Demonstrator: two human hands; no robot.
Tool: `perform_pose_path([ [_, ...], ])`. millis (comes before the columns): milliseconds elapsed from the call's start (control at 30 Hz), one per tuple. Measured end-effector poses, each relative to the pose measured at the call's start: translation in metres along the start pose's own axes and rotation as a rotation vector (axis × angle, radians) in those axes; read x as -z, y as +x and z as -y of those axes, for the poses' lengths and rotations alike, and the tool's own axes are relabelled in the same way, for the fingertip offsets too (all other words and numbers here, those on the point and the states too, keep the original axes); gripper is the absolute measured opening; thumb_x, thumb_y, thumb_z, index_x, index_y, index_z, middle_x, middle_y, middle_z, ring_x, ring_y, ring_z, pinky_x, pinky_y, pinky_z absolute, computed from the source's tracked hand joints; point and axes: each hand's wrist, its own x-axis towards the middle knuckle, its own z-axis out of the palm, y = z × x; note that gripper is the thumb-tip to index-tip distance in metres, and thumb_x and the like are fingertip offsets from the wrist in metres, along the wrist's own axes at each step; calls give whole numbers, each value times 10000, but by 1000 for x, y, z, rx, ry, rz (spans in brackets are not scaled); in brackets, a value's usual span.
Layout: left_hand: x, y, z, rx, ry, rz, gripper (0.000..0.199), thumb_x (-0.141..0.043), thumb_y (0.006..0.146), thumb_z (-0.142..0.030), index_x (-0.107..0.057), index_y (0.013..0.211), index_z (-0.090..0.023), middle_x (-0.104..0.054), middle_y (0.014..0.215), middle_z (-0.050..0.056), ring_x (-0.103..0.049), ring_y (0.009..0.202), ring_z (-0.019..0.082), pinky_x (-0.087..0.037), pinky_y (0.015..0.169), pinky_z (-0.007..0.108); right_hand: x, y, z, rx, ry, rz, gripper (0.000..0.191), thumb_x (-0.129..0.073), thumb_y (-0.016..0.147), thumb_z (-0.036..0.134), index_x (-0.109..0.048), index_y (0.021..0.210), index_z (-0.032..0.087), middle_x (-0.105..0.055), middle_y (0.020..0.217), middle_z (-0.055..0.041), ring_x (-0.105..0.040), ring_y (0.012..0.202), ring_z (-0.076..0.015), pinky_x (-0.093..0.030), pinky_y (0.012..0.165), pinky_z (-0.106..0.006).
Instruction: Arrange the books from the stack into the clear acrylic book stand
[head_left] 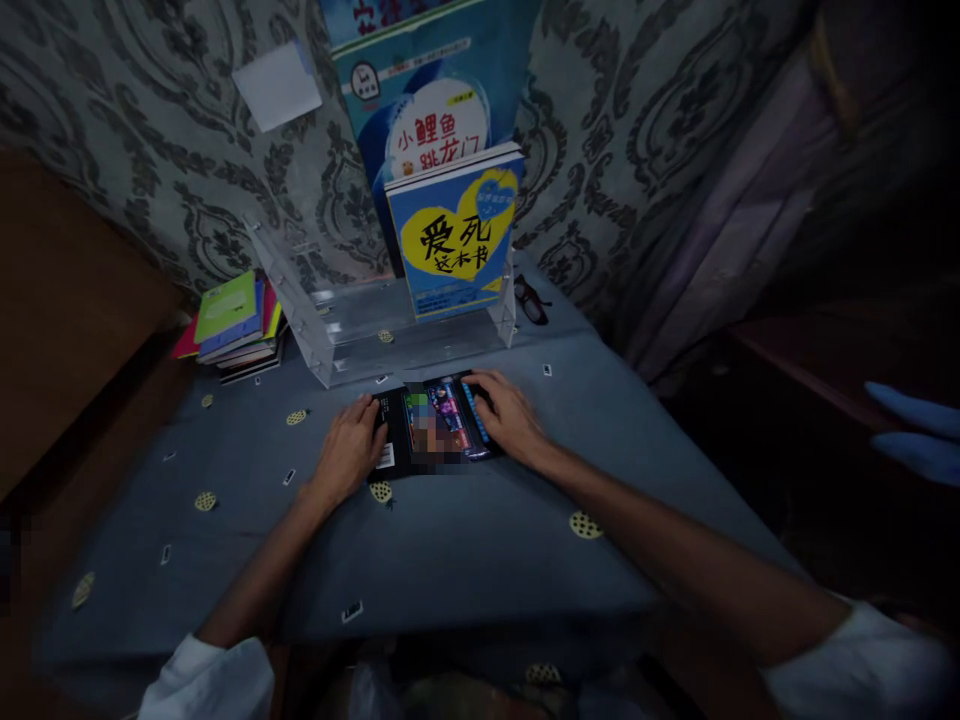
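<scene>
A dark book [395, 425] with a white barcode at its left end and colourful pictures on its right part lies on the tablecloth. Part of its surface is pixelated. My left hand [349, 445] rests on the left end of the book, fingers stretched out over its edge. On the right end lies my right hand [510, 418], its fingers extended and the thumb apart. Just behind stands a clear acrylic book rack [360, 320]. It holds a blue book with a yellow heart [457, 240] and, higher up, a teal picture book [427, 75].
A stack of colourful booklets [232, 315] is at the table's back left. Dark glasses [533, 300] lie right of the rack. The blue-grey tablecloth [480, 560] has pineapple prints. A white card [277, 88] is on the patterned wall. Blue finger-like shapes [919, 435] show at the right.
</scene>
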Motion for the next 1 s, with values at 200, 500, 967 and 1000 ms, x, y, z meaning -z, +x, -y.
perform_pose_path([
  [200, -12, 12, -5, -33, -77, -8, 410, -474, 992, -235, -557, 1366, -89, -542, 1478, 197, -502, 1398, 314, -441, 1152, 469, 5, 0, 4, -43, 21, -34, 408, -437, 890, 171, -600, 1263, 194, -664, 1240, -132, -628, 1130, -297, -506, 977, -490],
  [500, -11, 22, -32, -79, -73, -20, 410, -490, 994, -240, -558, 1370, -90, -549, 1471, 194, -529, 1375, 305, -460, 1135, 440, 26, -6, -9, -71, 10, -71, 388, -482, 873, 175, -618, 1231, 236, -691, 1192, -86, -659, 1042, -270, -539, 928, -460],
  [967, -5, 49, -80, -171, 23, 19, 384, -503, 1000, -255, -578, 1342, -98, -568, 1452, 200, -552, 1344, 315, -414, 1137, 499, 40, -4, -31, -136, 215, -108, 425, -474, 851, 118, -594, 1236, 251, -702, 1229, -76, -692, 1126, -248, -552, 997, -490],
  [1000, -6, 52, -84, -185, 9, 17, 382, -503, 999, -253, -582, 1338, -96, -570, 1450, 199, -558, 1339, 311, -421, 1134, 489, 40, -3, -31, -136, 225, -111, 425, -471, 856, 119, -593, 1241, 253, -702, 1228, -76, -693, 1125, -245, -553, 999, -489],
])
